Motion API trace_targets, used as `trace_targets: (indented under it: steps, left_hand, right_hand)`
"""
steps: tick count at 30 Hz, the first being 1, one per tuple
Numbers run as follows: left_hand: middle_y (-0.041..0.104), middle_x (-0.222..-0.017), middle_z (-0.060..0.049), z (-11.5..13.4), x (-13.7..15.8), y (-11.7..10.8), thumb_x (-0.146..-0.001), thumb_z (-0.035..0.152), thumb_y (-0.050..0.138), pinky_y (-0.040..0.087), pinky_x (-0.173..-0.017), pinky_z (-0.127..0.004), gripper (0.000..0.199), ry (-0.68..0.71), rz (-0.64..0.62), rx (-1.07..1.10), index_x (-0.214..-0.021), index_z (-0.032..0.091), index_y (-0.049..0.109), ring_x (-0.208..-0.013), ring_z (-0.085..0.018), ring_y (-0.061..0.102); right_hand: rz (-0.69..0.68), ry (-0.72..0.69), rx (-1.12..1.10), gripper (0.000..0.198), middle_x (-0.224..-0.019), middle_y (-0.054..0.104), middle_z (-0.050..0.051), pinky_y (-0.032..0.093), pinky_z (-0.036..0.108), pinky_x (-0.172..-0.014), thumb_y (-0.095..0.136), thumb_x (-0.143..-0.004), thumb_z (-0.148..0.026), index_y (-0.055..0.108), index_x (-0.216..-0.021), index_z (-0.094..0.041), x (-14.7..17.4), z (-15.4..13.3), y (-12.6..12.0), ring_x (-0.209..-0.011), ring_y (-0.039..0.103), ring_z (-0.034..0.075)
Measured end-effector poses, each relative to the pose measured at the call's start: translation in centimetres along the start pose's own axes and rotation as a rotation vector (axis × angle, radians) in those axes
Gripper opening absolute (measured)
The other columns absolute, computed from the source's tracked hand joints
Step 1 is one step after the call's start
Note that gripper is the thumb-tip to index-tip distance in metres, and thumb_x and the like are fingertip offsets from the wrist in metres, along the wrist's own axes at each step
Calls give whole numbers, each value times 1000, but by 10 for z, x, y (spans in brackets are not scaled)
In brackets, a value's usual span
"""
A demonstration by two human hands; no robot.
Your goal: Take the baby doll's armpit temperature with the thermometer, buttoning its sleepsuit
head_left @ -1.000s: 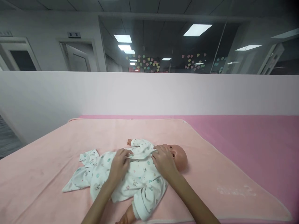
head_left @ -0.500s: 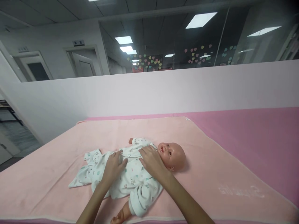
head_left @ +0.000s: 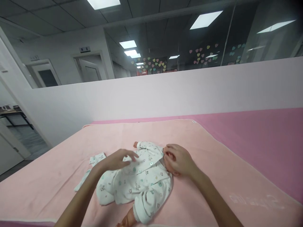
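A baby doll (head_left: 169,166) lies on its back on a pink blanket, head to the right. It wears a white printed onesie (head_left: 139,176) with snaps down the front. Over the doll's belly is my left hand (head_left: 119,159), fingers spread and holding nothing. My right hand (head_left: 181,159) is at the doll's head, its fingers curved with the thumb apart; it hides most of the face, and I cannot tell whether it touches. One doll arm with a bare hand (head_left: 127,219) points toward me; the other small hand (head_left: 135,144) sticks out at the far side.
The pink blanket (head_left: 213,183) covers much of a darker pink mat (head_left: 267,138). Behind stands a low white wall (head_left: 165,97) with glass above it, dotted with heart stickers (head_left: 153,64). A desk (head_left: 11,113) shows through an opening at the left.
My right hand has moved from the doll's chest up to its head, covering the face. My left hand has turned and lifted from the front of the onesie. The view has shifted slightly.
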State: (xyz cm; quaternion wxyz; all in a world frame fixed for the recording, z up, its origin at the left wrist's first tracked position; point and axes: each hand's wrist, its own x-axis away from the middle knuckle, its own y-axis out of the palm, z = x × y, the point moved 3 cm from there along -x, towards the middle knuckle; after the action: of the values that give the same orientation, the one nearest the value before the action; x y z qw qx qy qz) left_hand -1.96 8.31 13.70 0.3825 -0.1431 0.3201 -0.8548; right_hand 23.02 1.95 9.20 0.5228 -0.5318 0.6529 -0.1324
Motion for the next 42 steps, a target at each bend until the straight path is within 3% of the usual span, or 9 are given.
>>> trace_targets:
  steps: [2, 5, 7, 10, 14, 19, 29, 38, 42]
  left_hand:
    - [64, -99, -5, -5, -34, 3, -66, 26, 59, 40, -81, -29, 23, 42, 35, 27, -87, 24, 66, -92, -23, 55]
    - [60, -106, -8, -32, -88, 15, -69, 34, 57, 37, -85, -30, 25, 65, 343, 29, -90, 23, 65, -98, -24, 52]
    - [61, -101, -8, -53, -115, 29, -69, 35, 56, 33, -90, -30, 21, 9, 465, -136, -83, 22, 64, -103, -24, 49]
    - [64, -81, -7, -78, -133, 46, -72, 39, 51, 35, -82, -30, 22, -38, 456, -197, -67, 20, 61, -89, -23, 54]
    - [58, -60, -6, -95, -132, 44, -79, 48, 39, 34, -65, -28, 40, -110, 455, -259, -53, 19, 52, -67, -21, 54]
    - [61, -62, -6, -109, -136, 36, -78, 46, 39, 31, -60, -27, 38, -213, 470, -311, -56, 19, 55, -64, -20, 55]
    - [66, -78, -8, -121, -136, 38, -75, 42, 41, 35, -65, -28, 32, -293, 507, -342, -70, 20, 64, -77, -23, 57]
    - [66, -73, -7, -132, -141, 37, -73, 40, 43, 37, -66, -28, 32, -297, 504, -303, -71, 19, 67, -77, -24, 58]
    - [67, -83, -6, -135, -142, 37, -72, 38, 44, 38, -71, -27, 31, -290, 507, -267, -76, 18, 68, -84, -23, 57]
  right_hand:
    - [17, 157, -174, 21, -98, 61, 4, 40, 32, -82, 44, -80, -29, 61, -87, -21, 2, 25, -6, -93, 53, 18]
    - [33, 365, -492, 29, -98, 63, 5, 42, 32, -81, 47, -78, -40, 62, -90, -19, 3, 58, 0, -93, 56, 19]
    - [39, 453, -700, 34, -98, 64, 7, 42, 33, -84, 50, -75, -45, 64, -88, -17, 2, 74, 9, -95, 56, 21]
    - [61, 503, -912, 40, -97, 65, 8, 41, 33, -87, 57, -68, -50, 65, -85, -14, -1, 88, 21, -96, 56, 23]
    - [-3, 594, -1161, 44, -90, 67, 8, 43, 31, -85, 55, -69, -53, 65, -83, -13, 3, 99, 34, -89, 60, 21]
    - [-146, 841, -1352, 47, -79, 68, 7, 48, 31, -76, 45, -75, -54, 63, -87, -13, 16, 109, 50, -79, 64, 20]
    - [109, 774, -1328, 34, -91, 67, 5, 47, 27, -79, 54, -72, -46, 65, -87, -17, 9, 127, 45, -88, 62, 19]
    - [-21, 712, -1312, 36, -79, 69, 7, 48, 29, -73, 58, -70, -43, 66, -83, -11, 11, 116, 42, -79, 63, 21]
    - [50, 679, -1287, 36, -86, 68, 8, 46, 28, -76, 59, -69, -43, 67, -84, -12, 8, 123, 38, -86, 61, 21]
